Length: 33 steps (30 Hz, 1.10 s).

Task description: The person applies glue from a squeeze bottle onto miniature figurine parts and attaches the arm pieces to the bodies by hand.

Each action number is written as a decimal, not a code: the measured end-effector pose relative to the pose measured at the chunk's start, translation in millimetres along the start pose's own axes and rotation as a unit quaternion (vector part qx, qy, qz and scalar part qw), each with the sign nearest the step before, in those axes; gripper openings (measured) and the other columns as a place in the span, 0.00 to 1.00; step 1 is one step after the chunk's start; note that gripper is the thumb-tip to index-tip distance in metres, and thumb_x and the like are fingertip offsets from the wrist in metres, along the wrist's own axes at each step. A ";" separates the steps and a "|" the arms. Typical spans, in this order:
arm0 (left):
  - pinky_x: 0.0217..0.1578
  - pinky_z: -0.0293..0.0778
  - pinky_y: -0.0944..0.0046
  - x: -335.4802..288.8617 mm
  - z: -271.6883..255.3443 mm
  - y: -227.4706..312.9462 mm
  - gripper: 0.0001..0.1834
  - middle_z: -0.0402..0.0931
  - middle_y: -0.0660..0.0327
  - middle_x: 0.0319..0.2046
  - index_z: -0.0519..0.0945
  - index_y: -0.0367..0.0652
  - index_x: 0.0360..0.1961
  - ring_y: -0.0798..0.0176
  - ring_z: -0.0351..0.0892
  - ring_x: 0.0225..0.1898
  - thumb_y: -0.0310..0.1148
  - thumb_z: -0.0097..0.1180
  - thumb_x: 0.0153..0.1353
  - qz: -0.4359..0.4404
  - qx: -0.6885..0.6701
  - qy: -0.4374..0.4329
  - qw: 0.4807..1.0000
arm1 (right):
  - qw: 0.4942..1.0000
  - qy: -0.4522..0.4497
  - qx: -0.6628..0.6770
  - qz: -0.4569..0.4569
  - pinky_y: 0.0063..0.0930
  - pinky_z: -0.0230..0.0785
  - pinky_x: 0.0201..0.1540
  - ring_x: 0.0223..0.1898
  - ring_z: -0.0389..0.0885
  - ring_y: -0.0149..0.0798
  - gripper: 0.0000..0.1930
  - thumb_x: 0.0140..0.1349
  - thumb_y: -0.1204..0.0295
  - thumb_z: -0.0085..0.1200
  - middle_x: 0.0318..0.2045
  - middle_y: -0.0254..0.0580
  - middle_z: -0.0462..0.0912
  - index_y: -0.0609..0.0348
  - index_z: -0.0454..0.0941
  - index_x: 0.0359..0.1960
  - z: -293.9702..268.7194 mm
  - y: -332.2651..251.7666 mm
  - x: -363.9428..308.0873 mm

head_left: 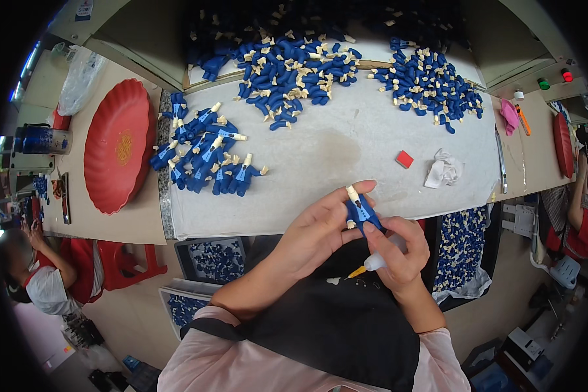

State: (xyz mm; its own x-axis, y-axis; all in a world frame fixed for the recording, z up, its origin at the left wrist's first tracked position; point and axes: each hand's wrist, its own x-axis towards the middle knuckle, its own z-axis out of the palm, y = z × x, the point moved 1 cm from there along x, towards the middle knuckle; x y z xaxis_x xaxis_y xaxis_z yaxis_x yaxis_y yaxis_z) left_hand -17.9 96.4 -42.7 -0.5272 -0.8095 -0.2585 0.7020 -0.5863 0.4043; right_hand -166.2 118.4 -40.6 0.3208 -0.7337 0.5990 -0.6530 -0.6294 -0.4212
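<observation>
My left hand (310, 228) holds a small blue figurine body (360, 210) with a cream neck piece and a light-blue front, pinched upright over the table's near edge. My right hand (404, 255) presses its thumb and finger on the figurine's lower part. The same hand keeps a small white squeeze bottle (376, 262) in its palm, its yellow nozzle pointing down toward my lap. Part of the bottle is hidden by the fingers. To the left on the white sheet lies a cluster of similar blue bodies (206, 157) with cream necks.
Small blue limbs with cream ends form a left heap (294, 72) and a right heap (431, 85) at the back. A red block (404, 159) and crumpled tissue (443, 170) lie mid-right. A red scalloped tray (98, 150) stands left. Blue parts fill a bin (462, 251) below right. People sit both sides.
</observation>
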 end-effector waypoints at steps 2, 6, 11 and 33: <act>0.47 0.64 0.65 -0.6 0.0 -0.2 0.23 0.68 0.59 0.40 0.57 0.39 0.55 0.65 0.69 0.44 0.33 0.43 0.59 -0.002 0.026 0.018 0.999 | 0.999 0.002 0.034 0.024 0.20 0.63 0.24 0.27 0.70 0.36 0.20 0.35 0.83 0.58 0.33 0.44 0.69 0.57 0.75 0.35 -1.1 -2.3 6.2; 0.44 0.67 0.65 2.6 -3.3 -0.5 0.19 0.68 0.58 0.39 0.61 0.38 0.51 0.63 0.70 0.43 0.30 0.43 0.59 0.019 0.012 0.016 1.000 | 0.939 0.079 0.301 0.148 0.25 0.64 0.31 0.33 0.68 0.39 0.22 0.37 0.84 0.53 0.37 0.48 0.65 0.61 0.69 0.40 -10.2 2.7 -0.2; 0.44 0.68 0.65 3.4 -13.5 -3.4 0.17 0.68 0.57 0.39 0.62 0.39 0.50 0.63 0.70 0.42 0.30 0.43 0.58 0.003 -0.040 -0.021 0.999 | 0.969 -0.053 0.141 0.198 0.25 0.62 0.37 0.33 0.68 0.38 0.22 0.39 0.83 0.55 0.37 0.48 0.66 0.63 0.67 0.40 -39.1 -0.2 9.8; 0.42 0.66 0.69 2.3 -6.8 -3.2 0.19 0.67 0.59 0.39 0.63 0.38 0.50 0.68 0.68 0.40 0.31 0.45 0.58 0.004 0.000 -0.051 0.999 | 0.969 0.073 0.232 0.052 0.21 0.68 0.24 0.24 0.69 0.31 0.24 0.34 0.74 0.67 0.29 0.39 0.65 0.57 0.66 0.34 -35.7 -9.8 9.8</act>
State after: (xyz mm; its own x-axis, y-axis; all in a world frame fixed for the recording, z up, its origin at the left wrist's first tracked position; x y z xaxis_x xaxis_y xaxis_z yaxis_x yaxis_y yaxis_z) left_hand -18.2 96.2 -50.5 -0.5673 -0.8067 -0.1655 0.7065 -0.5800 0.4056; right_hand -181.2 126.6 -6.3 0.1478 -0.7762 0.6130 -0.2862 -0.6268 -0.7247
